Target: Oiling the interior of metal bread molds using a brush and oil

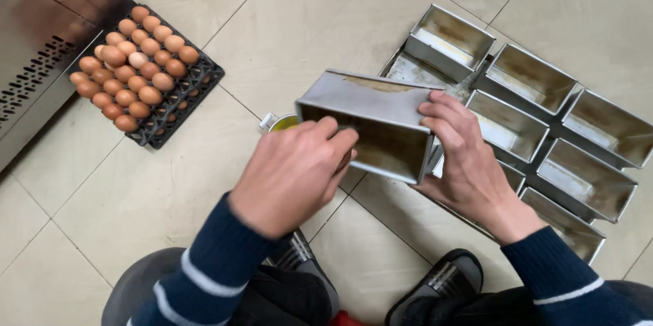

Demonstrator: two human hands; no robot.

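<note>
A rectangular metal loaf tin [371, 105] is held tilted above the tiled floor, its opening facing me. My right hand [466, 159] grips the tin's right end, fingers on its top wall. My left hand [296, 173] reaches into the tin's mouth at the left, fingers curled on something small inside that I cannot make out. Both arms wear dark blue sleeves with white stripes.
Several more loaf tins [527, 78] sit in rows on the floor at the right. A black tray of brown eggs [136, 61] lies at the upper left beside a steel cabinet [34, 47]. A small yellow-filled container [282, 122] peeks out under the held tin. My shoes [442, 278] are below.
</note>
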